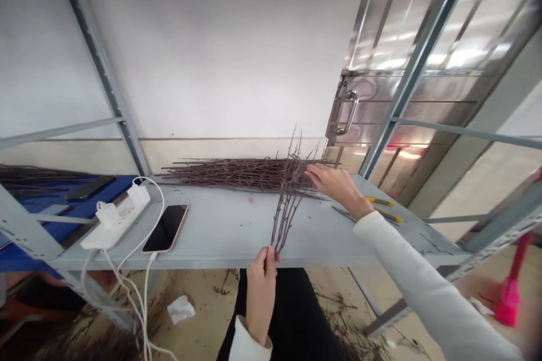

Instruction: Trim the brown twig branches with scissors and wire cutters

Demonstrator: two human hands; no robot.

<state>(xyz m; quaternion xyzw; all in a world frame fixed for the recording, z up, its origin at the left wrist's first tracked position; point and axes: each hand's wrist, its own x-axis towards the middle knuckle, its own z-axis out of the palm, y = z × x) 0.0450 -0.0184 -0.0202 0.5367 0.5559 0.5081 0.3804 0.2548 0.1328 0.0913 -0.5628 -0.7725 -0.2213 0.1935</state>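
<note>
My left hand is closed around the lower ends of a small bunch of thin brown twigs, at the shelf's front edge. The twigs stand up and fan out, their tops crossing in front of a larger pile. My right hand is at the upper right side of the bunch, its fingers pinched together on what looks like a twig; the fingertips are small here. Behind lies the long pile of brown twigs, flat along the back of the shelf. Under my right wrist is a yellow-handled cutting tool, partly hidden.
On the grey shelf lie a phone and a white power strip with cables hanging off the front. Metal uprights flank both sides. Another yellow handle lies at right. Twig scraps and a crumpled tissue litter the floor.
</note>
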